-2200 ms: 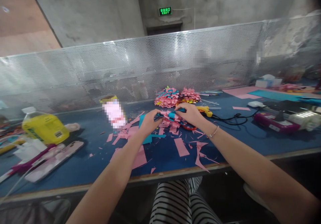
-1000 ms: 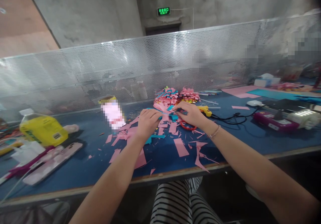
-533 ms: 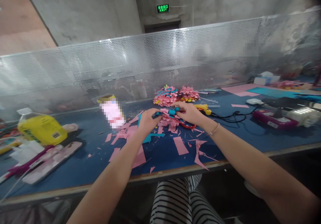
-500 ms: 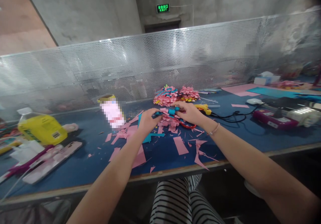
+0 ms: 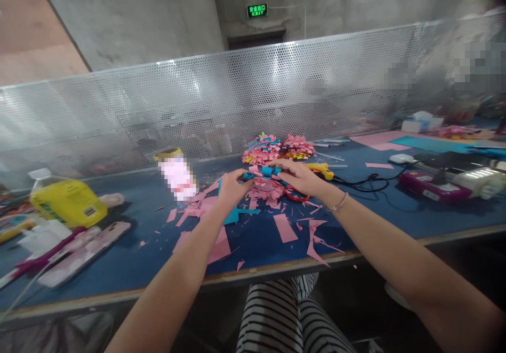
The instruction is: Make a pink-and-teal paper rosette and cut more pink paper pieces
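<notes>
Curled blue paper strip (image 5: 271,171) with a bit of pink spans the gap between my two hands. My left hand (image 5: 234,187) pinches its left end, thumb and fingers closed. On the other side my right hand (image 5: 299,176) has its fingers bent around the right end. Just beneath lies a pink fringed paper bunch (image 5: 266,188), partly covered by the hands. Behind them stand a pink and blue paper pompom (image 5: 261,150) and a second pink pompom (image 5: 298,147). Red-handled scissors (image 5: 297,196) lie beside my right hand, partly hidden.
Pink scraps (image 5: 285,228) litter the blue tabletop (image 5: 256,247). A yellow glue gun (image 5: 322,170) lies right of my hand, its black cable trailing to a purple power strip (image 5: 435,187). At left are a phone (image 5: 85,253) and a yellow-labelled bottle (image 5: 69,200). A perforated metal screen (image 5: 190,100) borders the back.
The blue strip has turned slightly between my fingers and shows more of its curl. My right fingers have spread a little along it. Both arms stay almost in place.
</notes>
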`<state>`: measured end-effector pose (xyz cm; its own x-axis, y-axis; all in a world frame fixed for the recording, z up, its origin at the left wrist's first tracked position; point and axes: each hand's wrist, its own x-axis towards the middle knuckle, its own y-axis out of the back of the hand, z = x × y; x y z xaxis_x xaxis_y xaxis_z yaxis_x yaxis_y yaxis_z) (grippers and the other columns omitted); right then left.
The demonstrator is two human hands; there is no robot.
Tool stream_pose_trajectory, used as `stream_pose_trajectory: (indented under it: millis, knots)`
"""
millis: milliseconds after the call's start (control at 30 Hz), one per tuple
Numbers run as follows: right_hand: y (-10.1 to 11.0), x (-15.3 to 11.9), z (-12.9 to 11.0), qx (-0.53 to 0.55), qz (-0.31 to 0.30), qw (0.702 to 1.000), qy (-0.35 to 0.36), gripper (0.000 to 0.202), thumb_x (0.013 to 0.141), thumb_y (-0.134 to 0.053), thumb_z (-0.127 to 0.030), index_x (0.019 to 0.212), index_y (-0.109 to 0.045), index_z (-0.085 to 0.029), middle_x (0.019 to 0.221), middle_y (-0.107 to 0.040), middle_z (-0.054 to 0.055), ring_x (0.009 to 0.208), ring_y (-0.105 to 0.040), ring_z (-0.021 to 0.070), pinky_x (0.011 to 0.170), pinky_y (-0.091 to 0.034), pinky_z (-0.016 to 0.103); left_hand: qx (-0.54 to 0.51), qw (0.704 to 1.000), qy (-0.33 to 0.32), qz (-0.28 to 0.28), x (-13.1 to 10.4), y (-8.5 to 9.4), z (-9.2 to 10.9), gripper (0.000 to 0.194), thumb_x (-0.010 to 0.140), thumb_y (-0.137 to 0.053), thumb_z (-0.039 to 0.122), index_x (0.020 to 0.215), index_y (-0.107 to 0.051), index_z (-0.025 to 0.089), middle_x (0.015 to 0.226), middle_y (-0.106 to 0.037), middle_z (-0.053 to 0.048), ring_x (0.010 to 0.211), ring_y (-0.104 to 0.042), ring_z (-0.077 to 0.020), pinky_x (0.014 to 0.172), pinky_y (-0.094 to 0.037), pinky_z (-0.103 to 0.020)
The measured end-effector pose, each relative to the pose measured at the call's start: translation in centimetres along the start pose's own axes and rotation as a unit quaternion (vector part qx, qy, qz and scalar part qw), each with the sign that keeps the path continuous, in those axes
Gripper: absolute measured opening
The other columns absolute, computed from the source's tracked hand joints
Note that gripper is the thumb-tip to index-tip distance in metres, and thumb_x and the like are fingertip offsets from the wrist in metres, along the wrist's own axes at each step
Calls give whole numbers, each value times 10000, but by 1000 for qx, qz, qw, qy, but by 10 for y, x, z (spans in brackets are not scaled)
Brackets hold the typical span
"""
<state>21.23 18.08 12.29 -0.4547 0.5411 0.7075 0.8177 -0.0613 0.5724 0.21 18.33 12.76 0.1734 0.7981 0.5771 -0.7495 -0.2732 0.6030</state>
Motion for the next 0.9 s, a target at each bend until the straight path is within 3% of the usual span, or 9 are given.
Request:
stream_pose_trajectory:
  millis: [133,267,500,767,900]
  knots:
    - [-2,0,2,-44,-11,998,50,445,749,-538,-172,1187,-470,-206,1143,-535,55,1041,-507,189,900,-415,339,49,998,-34,13,0,2,0,82,692,-581,246,715,-594,169,665,-603,15,624,-532,-118,589,-388,-228]
    - [-5,0,3,-88,10,994,61,417,754,-501,-131,1165,-466,-196,1080,-567,51,980,-538,177,860,-440,339,138,978,-152,50,-1,4,-5,79,744,-537,216,794,-584,177,793,-623,-23,742,-552,-152,655,-388,-266]
    - [-3,-1,-1,-155,41,981,105,314,729,-476,-62,1001,-524,-211,937,-596,17,907,-528,172,840,-423,350,239,876,-381,176,-7,5,-5,90,753,-499,114,770,-545,188,751,-623,-26,758,-524,-164,689,-362,-297]
    - [-5,-2,-14,-153,26,980,121,356,690,-445,-34,1009,-493,-186,980,-564,37,942,-506,171,873,-401,344,292,828,-426,217,-9,15,4,202,753,-449,58,746,-566,223,779,-632,3,780,-519,-140,717,-329,-298]
    - [-6,-3,-14,-144,-3,985,96,405,687,-453,-48,1062,-468,-200,1048,-540,52,1005,-488,191,908,-388,367,307,840,-405,190,-10,17,3,190,770,-467,96,744,-584,243,804,-641,11,799,-530,-139,742,-311,-305]
